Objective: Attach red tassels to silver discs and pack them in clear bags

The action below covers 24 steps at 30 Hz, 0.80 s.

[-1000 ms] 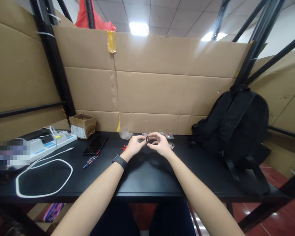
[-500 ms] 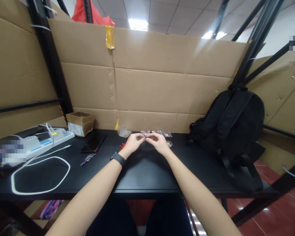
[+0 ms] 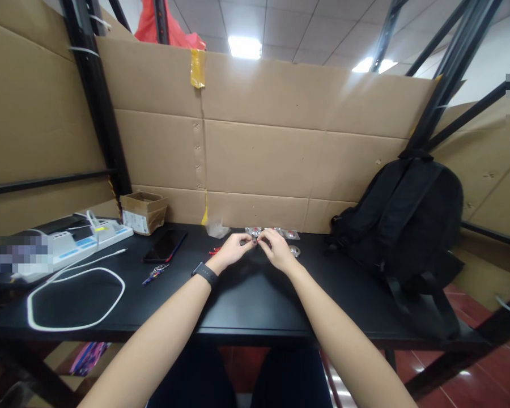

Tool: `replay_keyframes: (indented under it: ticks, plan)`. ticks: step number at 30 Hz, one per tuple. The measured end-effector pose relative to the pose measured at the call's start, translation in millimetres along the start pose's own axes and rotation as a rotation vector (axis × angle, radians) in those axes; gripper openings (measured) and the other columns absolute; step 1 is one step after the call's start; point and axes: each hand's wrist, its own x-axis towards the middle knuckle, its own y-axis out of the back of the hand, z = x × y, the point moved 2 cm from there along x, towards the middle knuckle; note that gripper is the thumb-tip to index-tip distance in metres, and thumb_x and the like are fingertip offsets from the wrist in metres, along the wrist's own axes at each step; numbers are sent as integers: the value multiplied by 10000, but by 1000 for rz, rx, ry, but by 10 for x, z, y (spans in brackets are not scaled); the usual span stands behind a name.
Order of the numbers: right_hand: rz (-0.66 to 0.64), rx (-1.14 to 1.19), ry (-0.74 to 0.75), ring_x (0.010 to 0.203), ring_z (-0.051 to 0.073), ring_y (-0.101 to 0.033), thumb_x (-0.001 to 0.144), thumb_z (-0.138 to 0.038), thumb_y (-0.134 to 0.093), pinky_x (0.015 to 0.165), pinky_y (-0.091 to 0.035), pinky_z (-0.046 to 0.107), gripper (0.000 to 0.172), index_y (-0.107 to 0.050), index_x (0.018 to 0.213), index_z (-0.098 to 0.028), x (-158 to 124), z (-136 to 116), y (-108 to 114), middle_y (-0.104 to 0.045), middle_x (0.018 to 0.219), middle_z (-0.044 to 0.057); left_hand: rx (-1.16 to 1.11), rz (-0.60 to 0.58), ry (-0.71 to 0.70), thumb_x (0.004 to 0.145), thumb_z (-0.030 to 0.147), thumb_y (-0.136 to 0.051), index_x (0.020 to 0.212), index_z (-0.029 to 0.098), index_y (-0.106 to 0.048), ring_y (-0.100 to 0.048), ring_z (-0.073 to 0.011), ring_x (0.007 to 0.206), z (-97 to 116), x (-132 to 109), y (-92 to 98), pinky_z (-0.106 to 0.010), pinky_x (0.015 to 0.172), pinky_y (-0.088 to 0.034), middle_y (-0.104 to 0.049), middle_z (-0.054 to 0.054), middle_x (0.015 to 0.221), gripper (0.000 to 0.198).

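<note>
My left hand (image 3: 234, 249), with a dark watch (image 3: 204, 275) on its wrist, is closed in a pinch over the black table. My right hand (image 3: 275, 247) is pinched too, its fingertips almost meeting the left ones. Between them is a tiny dark and reddish object (image 3: 254, 241), too small to name. Behind the hands lie several small clear plastic packets (image 3: 290, 234) with red bits. A round clear and metallic-looking piece (image 3: 294, 250) rests beside my right hand. Some red pieces (image 3: 215, 251) lie left of my left hand, partly hidden by it.
On the left stand a power strip (image 3: 80, 249) with a white cable (image 3: 123, 283), a small cardboard box (image 3: 143, 212), a phone (image 3: 165, 246) and keys (image 3: 155, 274). A crumpled clear bag (image 3: 217, 228) lies at the back. A black backpack (image 3: 412, 221) fills the right end.
Both hands remain close together, and the fingertips have shifted slightly, showing a bit more of the small object between them. The whole view has moved a little.
</note>
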Motion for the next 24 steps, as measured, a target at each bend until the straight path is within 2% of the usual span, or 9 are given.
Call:
replay_keyframes:
  ticks: [4,5,9,13,17,20,24]
  plan:
    - [-22,-44,27,1092,221,-538,936,-183,-521,998,-429,387,75,-588,950,-213,-20,-11,-12,-571,1086,88,-95,191,-12,948,464,-485,1003,164,-678,-647,-195,963,56,8,54,-309,906,-484,-715,-78,1010,361]
    - [-27,-51,28,1111,225,-529,933,-185,-523,1010,-423,395,72,-586,950,-215,-26,-10,-13,-558,1105,91,-82,186,-18,943,467,-494,1018,173,-680,-649,-196,985,80,-1,61,-309,919,-485,-715,-77,1036,355]
    - [-42,-48,18,1135,239,-514,924,-184,-522,1021,-420,425,77,-583,955,-219,-42,0,-10,-533,1125,97,159,33,-45,838,397,-656,1012,232,-731,-659,-213,1032,133,-64,43,-323,988,-465,-735,-45,1081,252]
    - [-50,-37,9,1166,245,-496,923,-158,-497,1041,-403,447,105,-574,964,-215,-48,23,-11,-518,1164,106,362,-15,-53,783,316,-687,989,283,-777,-614,-235,1154,105,-102,0,-344,1055,-420,-725,-23,1167,226]
    - [-48,-31,-5,1162,240,-490,912,-145,-501,1043,-393,432,99,-564,950,-212,-59,73,-26,-522,1162,106,477,0,-32,828,372,-653,857,307,-805,-596,-247,1148,100,-93,-20,-378,1028,-405,-730,-18,1144,168]
    - [-77,-1,-17,1062,224,-527,897,-144,-503,978,-429,389,97,-569,928,-208,-64,122,-40,-562,1067,88,538,9,-24,837,387,-645,794,316,-805,-611,-241,1075,114,-95,-11,-380,982,-397,-747,-14,1056,180]
    - [-112,-2,-107,840,186,-560,778,-25,-445,820,-460,318,252,-602,880,-193,-51,238,33,-598,881,41,558,-35,33,822,385,-662,783,320,-801,-642,-241,995,112,-113,-11,-375,953,-373,-775,-4,926,158]
